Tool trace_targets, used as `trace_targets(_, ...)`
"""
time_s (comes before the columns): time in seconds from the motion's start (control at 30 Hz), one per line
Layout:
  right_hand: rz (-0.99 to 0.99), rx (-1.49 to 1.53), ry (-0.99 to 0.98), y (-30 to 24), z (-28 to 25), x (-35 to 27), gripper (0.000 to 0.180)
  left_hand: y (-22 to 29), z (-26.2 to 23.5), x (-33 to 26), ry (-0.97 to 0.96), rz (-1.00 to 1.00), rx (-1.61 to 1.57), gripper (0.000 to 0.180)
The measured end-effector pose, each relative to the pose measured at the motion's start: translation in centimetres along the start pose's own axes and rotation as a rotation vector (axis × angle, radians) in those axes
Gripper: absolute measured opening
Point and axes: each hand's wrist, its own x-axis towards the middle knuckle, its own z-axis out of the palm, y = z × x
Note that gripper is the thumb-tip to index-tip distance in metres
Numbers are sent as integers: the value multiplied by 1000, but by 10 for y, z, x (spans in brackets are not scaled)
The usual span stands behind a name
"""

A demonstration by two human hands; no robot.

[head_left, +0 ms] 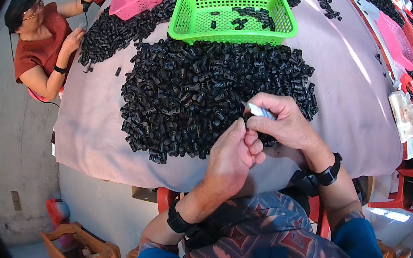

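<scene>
In front of me a large heap of small black cylindrical plastic parts [175, 96] lies on a pale pink cloth [91, 118]. At the heap's near edge both my hands meet. My right hand [287, 120] is closed round a small slim tool with a white-and-blue handle [261, 111], its thin tip toward the heap. Thumb and fingers of my left hand [231, 152] are pinched together right beside the tool. A dark bit shows at those fingertips, but what they hold is mostly hidden.
Behind the heap stands a green basket [236, 39] with some black parts in it. A pink basket [138, 0] and further black heaps lie beyond. A person [42, 51] sits far left. At right are a pink tray [396, 41] and a red chair [403, 196]; wooden furniture [82, 257] stands lower left.
</scene>
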Motion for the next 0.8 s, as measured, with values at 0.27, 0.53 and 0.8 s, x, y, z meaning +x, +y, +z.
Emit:
trace_targets(0.27, -8, -19, -11, 4, -1, -1, 6, -3, -4, -1, 12, -30, 59, 17)
trace_targets(0.53, 39, -67, -34, -4, -2, 0, 7, -1, -5, -2, 53, -48, 40, 24)
trace_targets(0.8, -149, -675, 262, -58, -35, 42, 19, -2, -11, 0, 3, -81, 68, 29)
